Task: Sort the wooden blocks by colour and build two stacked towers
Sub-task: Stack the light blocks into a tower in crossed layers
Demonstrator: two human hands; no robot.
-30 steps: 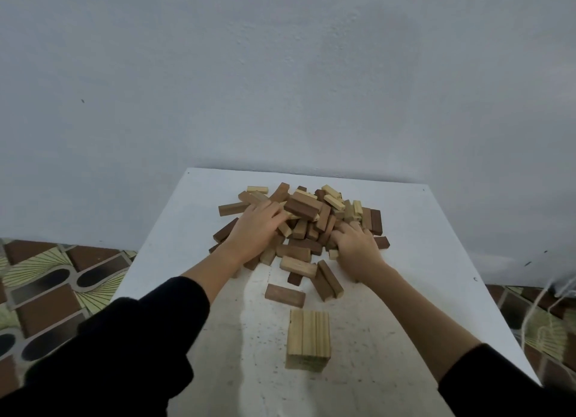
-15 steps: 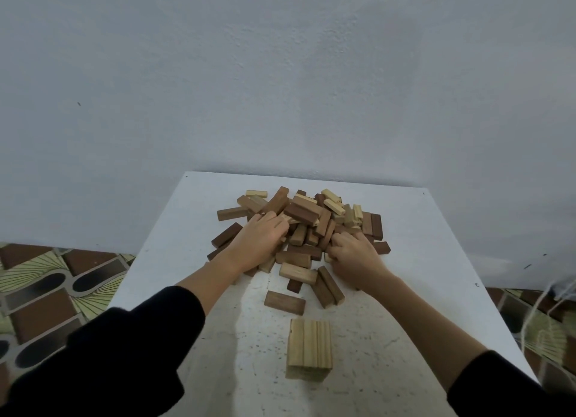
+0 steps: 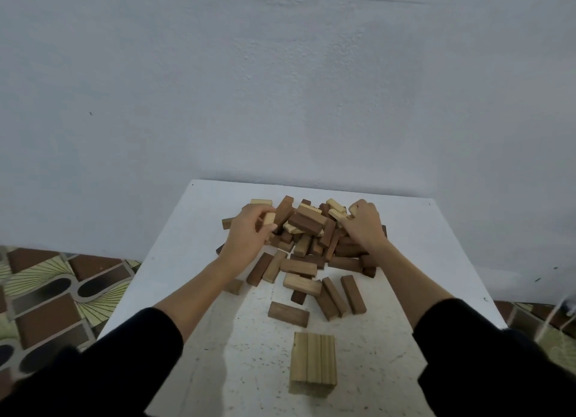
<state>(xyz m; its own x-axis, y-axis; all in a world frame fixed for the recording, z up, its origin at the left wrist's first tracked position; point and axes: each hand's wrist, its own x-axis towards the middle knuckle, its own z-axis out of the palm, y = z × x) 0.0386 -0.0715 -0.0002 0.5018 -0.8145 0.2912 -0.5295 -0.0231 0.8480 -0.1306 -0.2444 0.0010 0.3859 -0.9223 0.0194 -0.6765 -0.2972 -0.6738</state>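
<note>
Fingers (image 3: pixel 260 221) of left hand (image 3: pixel 246 239) pinch a pale block (image 3: pixel 269 219), likely for the pale tower (image 3: pixel 313 363) nearer the person | right hand (image 3: pixel 363 226) fingers curled into pile (image 3: pixel 311 239); grasp unclear

Pale and dark-brown blocks (image 3: pixel 307 239) heap on a white speckled table (image 3: pixel 420 239); black sleeves (image 3: pixel 103 363); floor tiles (image 3: pixel 53 292) patterned brown, green, black.

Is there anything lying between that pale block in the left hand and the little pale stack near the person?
Yes. The left hand grips a pale block at the pile's far left. Loose blocks lie on the table between, among them a dark block just beyond the pale stack. Lifted, it passes over them.
</note>
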